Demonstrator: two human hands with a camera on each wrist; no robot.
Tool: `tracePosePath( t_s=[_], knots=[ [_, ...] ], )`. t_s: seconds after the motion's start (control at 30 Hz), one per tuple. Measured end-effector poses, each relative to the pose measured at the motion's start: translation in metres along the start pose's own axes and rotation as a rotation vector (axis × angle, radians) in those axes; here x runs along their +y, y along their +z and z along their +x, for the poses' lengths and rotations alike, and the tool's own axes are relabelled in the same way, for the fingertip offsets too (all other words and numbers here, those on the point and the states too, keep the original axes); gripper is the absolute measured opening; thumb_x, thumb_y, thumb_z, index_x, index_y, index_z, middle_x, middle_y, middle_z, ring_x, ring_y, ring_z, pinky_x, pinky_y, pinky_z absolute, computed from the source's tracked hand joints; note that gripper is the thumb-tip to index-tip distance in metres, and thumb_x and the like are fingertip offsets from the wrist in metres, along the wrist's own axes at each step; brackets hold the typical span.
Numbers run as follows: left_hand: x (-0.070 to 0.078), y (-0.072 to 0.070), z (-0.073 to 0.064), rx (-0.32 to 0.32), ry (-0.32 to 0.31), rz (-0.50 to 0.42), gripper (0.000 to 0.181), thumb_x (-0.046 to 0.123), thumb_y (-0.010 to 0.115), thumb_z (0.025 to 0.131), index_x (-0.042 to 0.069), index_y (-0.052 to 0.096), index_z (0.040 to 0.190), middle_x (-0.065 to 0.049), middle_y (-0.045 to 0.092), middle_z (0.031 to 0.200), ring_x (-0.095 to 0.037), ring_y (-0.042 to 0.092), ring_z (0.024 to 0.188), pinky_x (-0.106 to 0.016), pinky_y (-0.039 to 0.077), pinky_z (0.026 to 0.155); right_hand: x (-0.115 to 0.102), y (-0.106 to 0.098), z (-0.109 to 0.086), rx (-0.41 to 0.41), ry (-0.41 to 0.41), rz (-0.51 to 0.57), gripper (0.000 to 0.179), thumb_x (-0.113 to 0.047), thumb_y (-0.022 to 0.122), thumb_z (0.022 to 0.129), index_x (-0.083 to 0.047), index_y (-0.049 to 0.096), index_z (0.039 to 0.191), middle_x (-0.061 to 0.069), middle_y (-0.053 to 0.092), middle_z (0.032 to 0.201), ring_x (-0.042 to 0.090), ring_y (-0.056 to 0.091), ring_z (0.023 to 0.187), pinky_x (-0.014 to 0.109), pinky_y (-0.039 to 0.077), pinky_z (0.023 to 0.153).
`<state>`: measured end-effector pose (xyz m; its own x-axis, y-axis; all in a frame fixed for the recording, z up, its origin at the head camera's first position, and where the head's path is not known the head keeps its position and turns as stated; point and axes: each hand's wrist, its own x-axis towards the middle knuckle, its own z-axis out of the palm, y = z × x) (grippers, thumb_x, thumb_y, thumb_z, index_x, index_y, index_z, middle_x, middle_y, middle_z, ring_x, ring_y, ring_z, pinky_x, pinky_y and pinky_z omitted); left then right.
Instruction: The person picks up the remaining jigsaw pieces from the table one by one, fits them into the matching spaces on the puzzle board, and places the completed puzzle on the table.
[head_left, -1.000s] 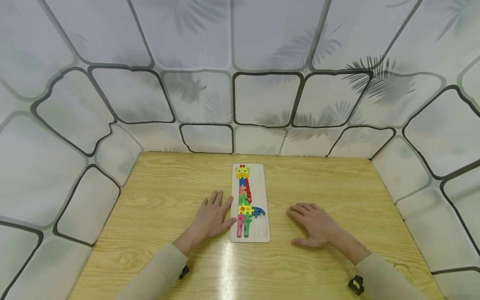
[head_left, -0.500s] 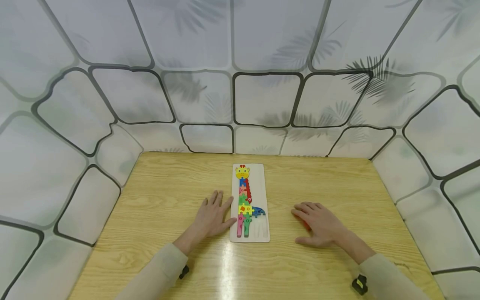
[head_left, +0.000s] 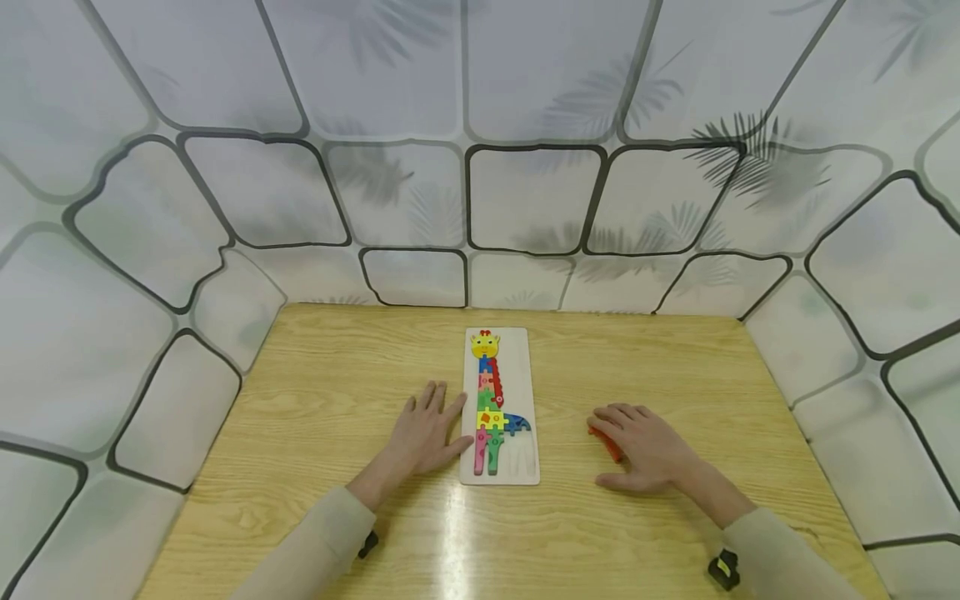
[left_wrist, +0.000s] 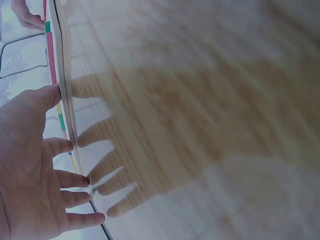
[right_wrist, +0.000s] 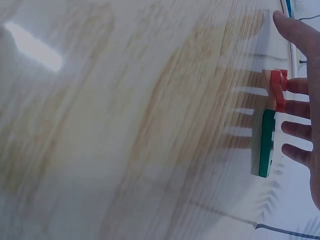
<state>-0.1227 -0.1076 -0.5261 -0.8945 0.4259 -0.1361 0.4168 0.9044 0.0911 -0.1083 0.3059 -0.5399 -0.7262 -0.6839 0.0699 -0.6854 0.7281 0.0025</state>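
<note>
A giraffe jigsaw puzzle board (head_left: 517, 358) lies upright before me, with coloured pieces set along its left side and a blue piece (head_left: 516, 423) at mid-right. Pale leg-shaped recesses show at lower right. My left hand (head_left: 423, 432) is spread flat, thumb and index finger touching the board's left edge. To the board's right, my right hand (head_left: 645, 450) hovers low over a red puzzle piece (head_left: 609, 447). In the right wrist view, two fingertips touch this red piece, while the thumb stays apart. A green puzzle piece (right_wrist: 266, 145) lies beside it, hidden under the hand in the head view.
The wooden table (head_left: 337, 350) has a glossy surface with a light reflection near the front. Patterned fabric walls (head_left: 412, 192) enclose it at the back and both sides. Dark wrist cameras (head_left: 723, 569) sit under the sleeves.
My right hand has drawn slightly to the right, away from the board, and the red piece has come into view beneath its fingers. The left hand and the board have stayed still.
</note>
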Motion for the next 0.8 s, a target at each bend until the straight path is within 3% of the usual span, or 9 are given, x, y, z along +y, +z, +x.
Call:
tracePosePath(
  t_s=[0.8],
  knots=[
    [-0.0006,0.0013,0.0012,-0.016,-0.004,0.002,0.079,0.069,0.045,0.103,0.022,0.036,0.166,-0.026,0.031,0.171,-0.045,0.03,0.16,-0.065,0.038,0.123,0.009,0.0001,-0.0039,-0.045,0.025,-0.01,0.088,-0.075,0.065,0.088,-0.013,0.057,0.15,0.011,0.061,0.15,0.034,0.06,0.135,0.056,0.052,0.108]
  ],
)
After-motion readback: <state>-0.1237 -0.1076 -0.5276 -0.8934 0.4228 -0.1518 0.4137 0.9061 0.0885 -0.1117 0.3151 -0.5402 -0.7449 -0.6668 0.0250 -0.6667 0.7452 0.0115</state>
